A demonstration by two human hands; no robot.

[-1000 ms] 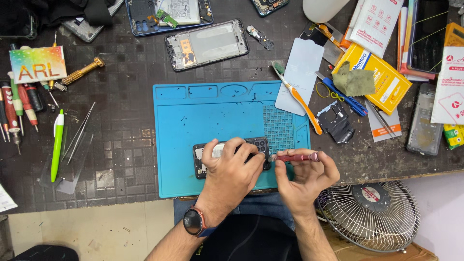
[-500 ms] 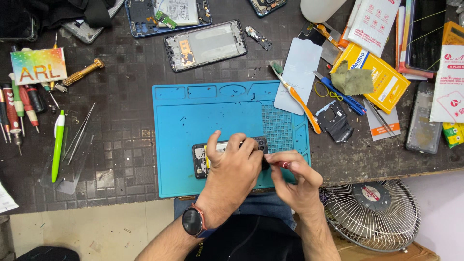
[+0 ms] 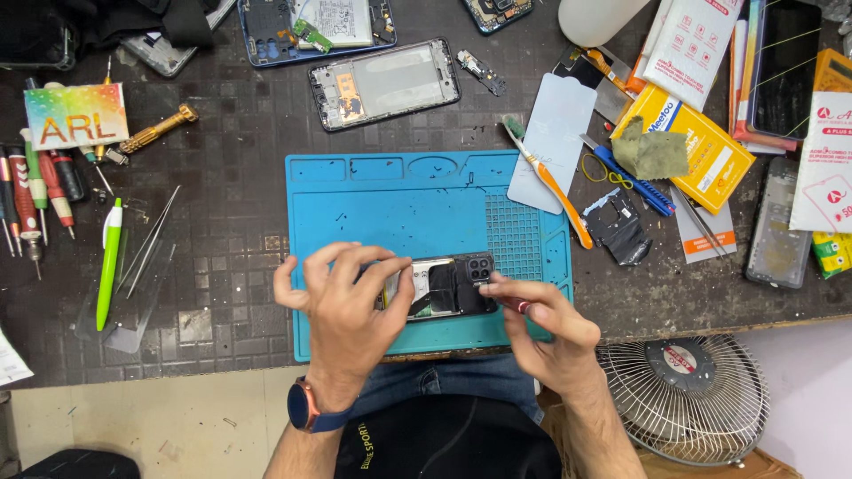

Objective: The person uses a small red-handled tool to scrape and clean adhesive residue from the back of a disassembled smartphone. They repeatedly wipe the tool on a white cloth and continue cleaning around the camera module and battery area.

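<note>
My left hand [image 3: 351,306] clamps the opened phone [image 3: 441,286] flat on the blue mat [image 3: 399,204], at the mat's near edge, fingers curled over its left end. My right hand [image 3: 546,333] pinches a red-handled screwdriver [image 3: 515,304], tip at the phone's right end by the camera block. Can't see the tip itself, fingers cover it.

Fan [image 3: 688,399] sits below the bench's near edge, right of my arm. Left of the mat: green pen [image 3: 108,262] and tweezers [image 3: 146,244], then a row of screwdrivers [image 3: 40,191] at the bench's left edge. Right of the mat: orange-handled brush [image 3: 550,182] lying across its right edge, black plastic cover [image 3: 619,226] just beyond. Far side: phone frame [image 3: 383,82] past the mat's far edge, yellow box [image 3: 697,142] toward the far right corner.
</note>
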